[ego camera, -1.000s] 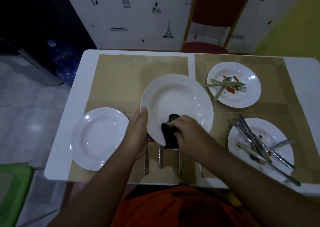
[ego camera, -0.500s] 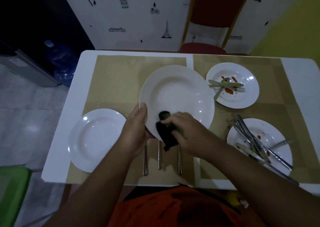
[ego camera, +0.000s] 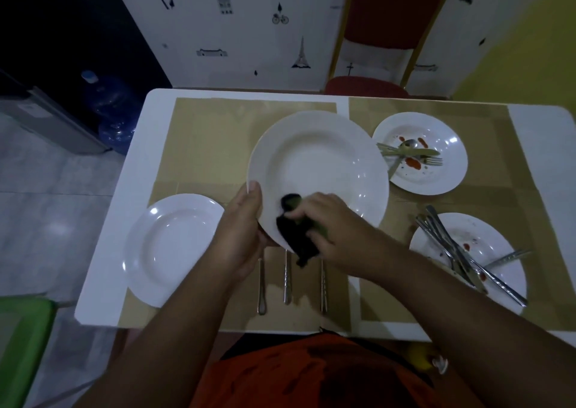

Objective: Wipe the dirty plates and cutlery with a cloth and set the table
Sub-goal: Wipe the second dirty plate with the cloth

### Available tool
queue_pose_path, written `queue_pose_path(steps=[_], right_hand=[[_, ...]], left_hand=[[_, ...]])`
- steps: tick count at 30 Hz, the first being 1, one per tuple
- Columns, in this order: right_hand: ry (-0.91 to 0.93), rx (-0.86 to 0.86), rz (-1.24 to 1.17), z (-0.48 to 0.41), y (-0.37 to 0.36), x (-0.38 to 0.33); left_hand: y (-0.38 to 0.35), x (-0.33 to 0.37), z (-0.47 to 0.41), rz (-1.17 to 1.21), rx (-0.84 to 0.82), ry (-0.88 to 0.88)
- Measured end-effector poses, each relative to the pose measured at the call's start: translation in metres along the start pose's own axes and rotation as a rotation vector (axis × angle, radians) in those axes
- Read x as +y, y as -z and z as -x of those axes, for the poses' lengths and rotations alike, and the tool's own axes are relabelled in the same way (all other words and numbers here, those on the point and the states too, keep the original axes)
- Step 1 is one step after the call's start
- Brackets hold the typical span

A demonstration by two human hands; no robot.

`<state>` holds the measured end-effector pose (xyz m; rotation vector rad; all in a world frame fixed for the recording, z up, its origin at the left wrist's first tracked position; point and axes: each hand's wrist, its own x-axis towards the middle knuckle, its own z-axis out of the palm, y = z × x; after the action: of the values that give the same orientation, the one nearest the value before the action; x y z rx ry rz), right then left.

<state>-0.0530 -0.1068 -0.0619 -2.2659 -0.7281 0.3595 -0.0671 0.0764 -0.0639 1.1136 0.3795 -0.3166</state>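
The left hand (ego camera: 241, 236) holds the big white plate (ego camera: 318, 174) by its rim, lifted over the bench (ego camera: 137, 170). The right hand (ego camera: 330, 230) pinches a dark cloth (ego camera: 294, 236) on it. The plate looks hard, smooth and breakable, so the rim is the safest place to hold.

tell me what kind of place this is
Probably a home dining corner: a white table with tan placemats, a red chair behind it, a big water bottle on the floor.
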Motion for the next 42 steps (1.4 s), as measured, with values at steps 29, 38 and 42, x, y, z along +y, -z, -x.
queue_pose_path(steps=[29,38,42], right_hand=[[-0.373,0.169,0.047,0.0,0.004,0.038],[-0.145,-0.033,0.097,0.03,0.005,0.054],[-0.122,0.005,0.11,0.018,0.006,0.066]], left_hand=[[-0.016,-0.044,0.012,-0.032,0.107,0.165],[-0.007,-0.025,0.0,-0.03,0.325,0.13],[-0.001,-0.021,0.0,-0.056,0.478,0.101]])
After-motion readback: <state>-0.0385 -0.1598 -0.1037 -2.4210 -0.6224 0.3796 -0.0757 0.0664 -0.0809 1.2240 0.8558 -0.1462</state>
